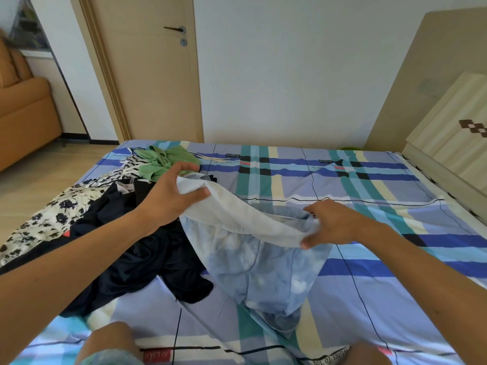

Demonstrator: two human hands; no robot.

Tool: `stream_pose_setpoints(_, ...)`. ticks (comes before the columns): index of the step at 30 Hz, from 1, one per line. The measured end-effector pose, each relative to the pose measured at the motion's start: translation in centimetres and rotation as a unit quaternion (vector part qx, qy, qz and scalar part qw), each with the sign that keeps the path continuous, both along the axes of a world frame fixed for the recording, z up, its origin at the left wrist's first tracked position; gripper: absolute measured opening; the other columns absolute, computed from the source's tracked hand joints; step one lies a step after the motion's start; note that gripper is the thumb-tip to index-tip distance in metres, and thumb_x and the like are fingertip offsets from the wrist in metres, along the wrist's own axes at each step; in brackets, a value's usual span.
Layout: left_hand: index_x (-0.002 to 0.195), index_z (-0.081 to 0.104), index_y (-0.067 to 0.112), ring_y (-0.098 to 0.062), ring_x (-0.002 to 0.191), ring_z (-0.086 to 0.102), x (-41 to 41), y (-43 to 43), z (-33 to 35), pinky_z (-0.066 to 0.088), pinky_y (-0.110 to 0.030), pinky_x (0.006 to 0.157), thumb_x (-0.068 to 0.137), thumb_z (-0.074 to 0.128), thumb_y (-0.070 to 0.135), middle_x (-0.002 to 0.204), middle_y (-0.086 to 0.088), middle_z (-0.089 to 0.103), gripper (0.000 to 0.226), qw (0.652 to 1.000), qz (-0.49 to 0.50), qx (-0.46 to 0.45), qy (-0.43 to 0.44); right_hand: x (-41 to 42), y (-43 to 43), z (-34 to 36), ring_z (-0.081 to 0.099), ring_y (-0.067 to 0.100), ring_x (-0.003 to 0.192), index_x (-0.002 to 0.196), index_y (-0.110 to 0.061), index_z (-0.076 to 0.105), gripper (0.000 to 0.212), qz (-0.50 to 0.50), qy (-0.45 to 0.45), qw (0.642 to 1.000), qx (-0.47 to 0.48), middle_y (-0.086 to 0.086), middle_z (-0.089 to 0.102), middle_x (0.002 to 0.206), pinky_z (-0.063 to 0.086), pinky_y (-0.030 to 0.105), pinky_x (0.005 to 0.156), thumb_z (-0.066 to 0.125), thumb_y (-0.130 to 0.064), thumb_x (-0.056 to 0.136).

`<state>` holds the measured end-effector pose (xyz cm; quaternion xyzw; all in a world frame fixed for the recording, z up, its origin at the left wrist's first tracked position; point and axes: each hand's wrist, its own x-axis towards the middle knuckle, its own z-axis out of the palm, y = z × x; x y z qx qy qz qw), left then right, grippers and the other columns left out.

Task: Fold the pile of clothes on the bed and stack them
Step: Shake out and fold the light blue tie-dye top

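1. Bed (342, 180): plaid-covered, bare across the right half and along the far edge. Enough room there, by the look of it, for laying out and stacking.

2. Pile of clothes (118, 233): heaped along the left edge, from the far left corner toward the near edge. Green garment (163, 159) at the far end, floral garment (52, 214) at the left edge, dark navy garment (137, 259) nearest. Pressed against the lifted piece, so likely to be dragged or snagged if that piece swings right.

3. Pale blue garment (263, 264): raised over the middle of the bed, between the pile and the bare half. White upper edge stretched from far left down to near right. Long axis judged to fall from that edge toward the near edge, lower end resting on the bed. Slanted and sagging mid-span, so prone to a crooked first fold.

4. Left hand (171, 198): pinching the far-left end of the white edge, thumb on top.

5. Right hand (334, 225): curled round a bunched near-right end. True corner possibly hidden in that bunch, hence risk of a skewed layout.
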<state>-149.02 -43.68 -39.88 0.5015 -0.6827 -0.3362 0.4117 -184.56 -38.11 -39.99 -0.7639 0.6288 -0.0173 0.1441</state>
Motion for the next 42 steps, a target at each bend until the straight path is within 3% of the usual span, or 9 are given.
stream_pose_setpoints(6, 0.138, 0.039, 0.034, -0.008, 0.104, 0.057, 0.4, 0.7, 0.2, 0.045, -0.017, 0.08, 0.059, 0.092, 0.047, 0.121, 0.016, 0.056, 0.096, 0.967, -0.095, 0.031, -0.236, -1.2, -0.3, -0.3, 0.05, 0.023, 0.067, 0.067, -0.019, 0.06, 0.027, -0.097, -0.23, 0.966, -0.064, 0.004, 0.056, 0.069, 0.035, 0.032, 0.061, 0.067, -0.003, 0.087)
stream_pose_setpoints(9, 0.135, 0.049, 0.022, -0.014, 0.098, 0.058, -0.2, 0.5, -0.4, 0.043, -0.023, 0.075, 0.069, 0.086, 0.048, 0.118, 0.004, 0.06, 0.08, 0.938, -0.052, 0.071, -0.335, -0.5, -0.6, -0.5, 0.05, 0.022, 0.075, 0.083, -0.006, 0.061, 0.019, -0.145, -0.35, 0.925, -0.01, 0.014, 0.057, 0.079, 0.038, 0.034, 0.067, 0.05, 0.005, 0.094)
stream_pose_setpoints(12, 0.094, 0.075, 0.017, -0.017, 0.082, 0.069, -1.0, -0.2, -0.4, 0.053, -0.031, 0.067, 0.083, 0.077, 0.029, 0.087, 0.002, 0.074, 0.016, 0.954, -0.059, 0.101, -0.276, 0.5, -1.3, -0.6, 0.058, 0.025, 0.082, 0.098, -0.006, 0.065, 0.02, -0.196, -0.462, 0.865, -0.008, 0.022, 0.063, 0.091, 0.044, 0.039, 0.072, 0.046, 0.0, 0.098)
stream_pose_setpoints(15, 0.078, 0.075, 0.026, -0.007, 0.065, 0.063, -1.0, -0.9, 1.1, 0.047, -0.019, 0.057, 0.095, 0.063, 0.019, 0.068, 0.008, 0.069, 0.022, 0.977, -0.08, 0.136, -0.144, 0.7, -2.1, 0.3, 0.071, 0.02, 0.085, 0.107, -0.017, 0.071, 0.025, -0.21, -0.539, 0.816, 0.002, 0.008, 0.076, 0.096, 0.054, 0.027, 0.07, 0.048, -0.008, 0.101)
stream_pose_setpoints(19, 0.093, 0.075, 0.027, -0.009, 0.075, 0.067, -1.0, -2.4, 4.5, 0.054, -0.023, 0.06, 0.1, 0.058, 0.019, 0.086, 0.0, 0.071, 0.02, 0.982, -0.078, 0.168, 0.034, -0.3, -3.1, 4.3, 0.069, 0.002, 0.08, 0.094, -0.025, 0.072, 0.02, -0.105, -0.456, 0.883, -0.022, -0.009, 0.075, 0.087, 0.05, 0.013, 0.067, 0.076, -0.008, 0.085)
stream_pose_setpoints(25, 0.079, 0.076, 0.026, -0.017, 0.09, 0.067, -3.5, -5.8, 12.5, 0.052, -0.028, 0.082, 0.095, 0.06, 0.011, 0.086, 0.005, 0.075, 0.028, 1.0, -0.022, 0.019, 0.004, -0.8, -5.9, 14.0, 0.055, 0.005, 0.068, 0.075, -0.02, 0.062, 0.031, -0.058, -0.272, 0.949, -0.15, -0.012, 0.062, 0.067, 0.039, 0.017, 0.058, 0.085, 0.001, 0.069)
stream_pose_setpoints(30, 0.097, 0.076, 0.013, -0.022, 0.095, 0.07, -5.6, -8.0, 23.7, 0.057, -0.037, 0.082, 0.082, 0.081, 0.023, 0.093, -0.004, 0.076, 0.019, 0.981, -0.056, -0.119, -0.144, -1.9, -8.7, 24.2, 0.062, 0.029, 0.082, 0.094, -0.001, 0.065, 0.02, -0.136, -0.201, 0.899, -0.364, 0.014, 0.069, 0.089, 0.05, 0.035, 0.072, 0.059, 0.007, 0.078)
stream_pose_setpoints(33, 0.073, 0.068, 0.02, -0.03, 0.09, 0.069, -6.5, -8.8, 31.5, 0.05, -0.026, 0.066, 0.084, 0.07, 0.012, 0.077, -0.001, 0.07, 0.014, 0.96, -0.013, -0.191, -0.204, -1.9, -9.3, 31.3, 0.058, 0.027, 0.078, 0.101, -0.006, 0.065, 0.025, -0.153, -0.177, 0.866, -0.443, 0.014, 0.069, 0.091, 0.044, 0.032, 0.066, 0.056, 0.004, 0.08)
stream_pose_setpoints(42, 0.062, 0.05, 0.021, -0.038, 0.089, 0.065, -6.6, -6.7, 54.9, 0.038, -0.03, 0.058, 0.079, 0.06, 0.026, 0.076, -0.015, 0.061, 0.02, 0.911, 0.089, -0.358, -0.185, -2.0, -8.1, 53.3, 0.052, 0.031, 0.088, 0.115, -0.013, 0.053, 0.033, -0.134, -0.188, 0.767, -0.598, 0.015, 0.061, 0.103, 0.039, 0.033, 0.072, 0.059, -0.009, 0.083)
